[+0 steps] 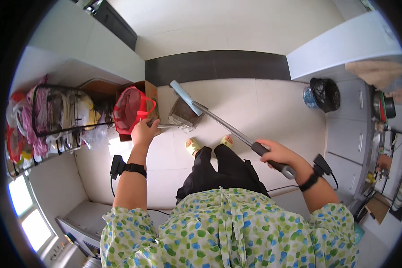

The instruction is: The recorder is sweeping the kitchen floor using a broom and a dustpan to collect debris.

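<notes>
My right hand (278, 154) is closed around the dark grip of a long-handled tool with a metal pole (226, 125) and a light blue head (186, 97), perhaps a broom or mop. That head lies over a dustpan (185, 114) with a dark inside and a clear, shiny front part, just beyond my feet. My left hand (144, 131) grips the dark end of a thin metal handle that runs to the dustpan. Close beside this hand is a red bag (130, 109) in a cardboard box (151, 97). Whether anything lies in the dustpan cannot be told.
A dark threshold strip (217, 67) crosses the light tiled floor ahead. To the right, a bin with a black liner (325, 94) stands by grey cabinets (346, 134). A black wire rack (37, 110) with bags and cloths is at the left. Cables hang from both wrist devices.
</notes>
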`<state>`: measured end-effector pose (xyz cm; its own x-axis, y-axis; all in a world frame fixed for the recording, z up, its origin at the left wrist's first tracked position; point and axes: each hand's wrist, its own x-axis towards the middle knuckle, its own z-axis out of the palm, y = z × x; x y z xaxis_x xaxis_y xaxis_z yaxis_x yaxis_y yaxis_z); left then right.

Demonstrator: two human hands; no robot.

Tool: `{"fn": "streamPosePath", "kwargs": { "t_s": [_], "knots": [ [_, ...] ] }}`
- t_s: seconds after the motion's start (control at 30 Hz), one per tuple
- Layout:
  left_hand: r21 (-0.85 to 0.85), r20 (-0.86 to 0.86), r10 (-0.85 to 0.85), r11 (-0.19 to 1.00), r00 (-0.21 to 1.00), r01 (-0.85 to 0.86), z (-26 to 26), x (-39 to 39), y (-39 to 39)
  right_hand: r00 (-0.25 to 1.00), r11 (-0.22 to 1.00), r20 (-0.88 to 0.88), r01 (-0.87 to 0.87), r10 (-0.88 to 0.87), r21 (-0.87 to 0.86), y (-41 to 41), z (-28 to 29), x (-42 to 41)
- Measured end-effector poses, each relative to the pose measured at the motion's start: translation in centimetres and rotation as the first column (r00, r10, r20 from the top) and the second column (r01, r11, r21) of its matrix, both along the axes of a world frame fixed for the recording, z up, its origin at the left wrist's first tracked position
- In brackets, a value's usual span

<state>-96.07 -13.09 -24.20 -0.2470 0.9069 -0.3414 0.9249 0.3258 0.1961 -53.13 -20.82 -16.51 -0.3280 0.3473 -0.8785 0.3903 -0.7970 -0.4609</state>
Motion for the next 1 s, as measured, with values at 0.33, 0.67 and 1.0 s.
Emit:
{"fn": "streamPosePath", "kwargs": {
  "t_s": [0.33, 0.67, 1.0],
  "knots": [
    [0.017, 0.044, 0.087, 0.996, 0.995, -0.088, 1.2, -2.7, -5.4, 0.938, 0.892, 0.309, -0.271, 0.16, 0.362, 5.0, -1.1, -4.0],
    [0.008, 0.065, 0.282, 0.959, 0.957, -0.283, 0.5, -4.2, -8.8, 0.664, 0.653, 0.553, -0.711, 0.504, 0.26, 3.7, -13.4, -16.8],
    [0.055, 0.046, 0.234, 0.97, 0.971, -0.237, -0.6, -4.1, -8.5, 0.889, 0.889, -0.014, -0.459, 0.458, -0.008, 4.9, -1.9, -12.9]
  ]
}}
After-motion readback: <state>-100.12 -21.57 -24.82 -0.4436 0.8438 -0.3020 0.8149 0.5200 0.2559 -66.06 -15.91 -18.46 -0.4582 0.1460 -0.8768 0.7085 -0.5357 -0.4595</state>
